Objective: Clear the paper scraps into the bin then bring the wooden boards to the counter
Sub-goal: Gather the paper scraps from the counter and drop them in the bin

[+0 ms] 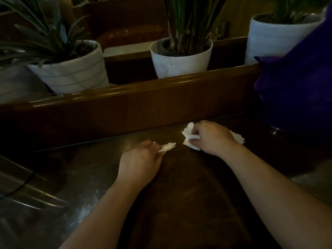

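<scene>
Both hands rest on a dark wooden table point(179, 186) near its far edge. My left hand point(142, 159) pinches a small white paper scrap point(168, 147) that sticks out to the right of the fingers. My right hand point(212, 137) is closed over a larger crumpled white paper scrap point(188, 135); more of that paper point(238, 137) shows behind the wrist. No bin or wooden boards are in view.
A brown wooden partition ledge point(143, 97) runs behind the table. Three white plant pots stand on it: left point(71, 72), middle point(179, 58), right point(274, 36). A purple cloth-like object point(296, 83) sits at the right. A dark cable point(16, 187) lies at the left.
</scene>
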`<state>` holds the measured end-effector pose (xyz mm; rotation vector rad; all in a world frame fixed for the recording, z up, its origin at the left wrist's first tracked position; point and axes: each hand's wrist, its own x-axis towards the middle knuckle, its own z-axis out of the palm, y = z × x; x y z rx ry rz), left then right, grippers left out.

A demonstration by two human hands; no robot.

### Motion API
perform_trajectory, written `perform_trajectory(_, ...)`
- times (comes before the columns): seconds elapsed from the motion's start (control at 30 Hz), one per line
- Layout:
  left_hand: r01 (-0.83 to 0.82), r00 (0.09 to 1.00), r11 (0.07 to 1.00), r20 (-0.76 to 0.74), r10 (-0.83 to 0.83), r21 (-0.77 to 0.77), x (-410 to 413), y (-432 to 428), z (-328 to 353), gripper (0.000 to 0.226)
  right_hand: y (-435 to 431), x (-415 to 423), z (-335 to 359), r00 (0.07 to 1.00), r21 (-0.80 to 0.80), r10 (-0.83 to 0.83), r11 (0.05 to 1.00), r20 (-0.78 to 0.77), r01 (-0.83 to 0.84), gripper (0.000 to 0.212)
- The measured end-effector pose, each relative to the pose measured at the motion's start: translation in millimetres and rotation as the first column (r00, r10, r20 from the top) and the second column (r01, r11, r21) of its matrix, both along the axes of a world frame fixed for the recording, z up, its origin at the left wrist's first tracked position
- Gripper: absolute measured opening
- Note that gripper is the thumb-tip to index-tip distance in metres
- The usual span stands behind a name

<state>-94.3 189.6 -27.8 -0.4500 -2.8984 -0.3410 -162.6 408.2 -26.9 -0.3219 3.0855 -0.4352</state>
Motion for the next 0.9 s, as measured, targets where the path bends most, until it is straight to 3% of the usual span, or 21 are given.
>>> perform_trajectory(0.2,0.009,1.0,0.998,-0.018,-0.008,0.055,-5,9,6,0.023,1,0,4,0.999,0.006,0.017,1.0,-0.031,-0.017,0.012)
perform_trajectory(0.43,0.11,0.991,0.986,-0.093,-0.099,0.128,-11,25,13,0.028,73,34,24,0.981,-0.176,-0.129,0.979,-0.145,0.102,0.01)
perform_trajectory(0.6,0.166,0.983,0.98,-0.1,-0.155,0.113,-10,47,10,0.025,91,37,9,0.983,-0.067,-0.178,0.982,-0.055,0.174,0.01)
perform_trajectory(0.77,0.185,0.98,0.979,-0.097,-0.176,0.084,-9,60,6,0.025,92,43,-6,0.995,-0.046,-0.103,0.994,-0.016,0.102,0.036)
perform_trajectory(0.9,0.157,0.985,0.985,-0.08,-0.151,0.076,-6,67,6,0.025,92,42,-7,0.995,-0.018,-0.069,0.998,-0.07,0.068,0.023)
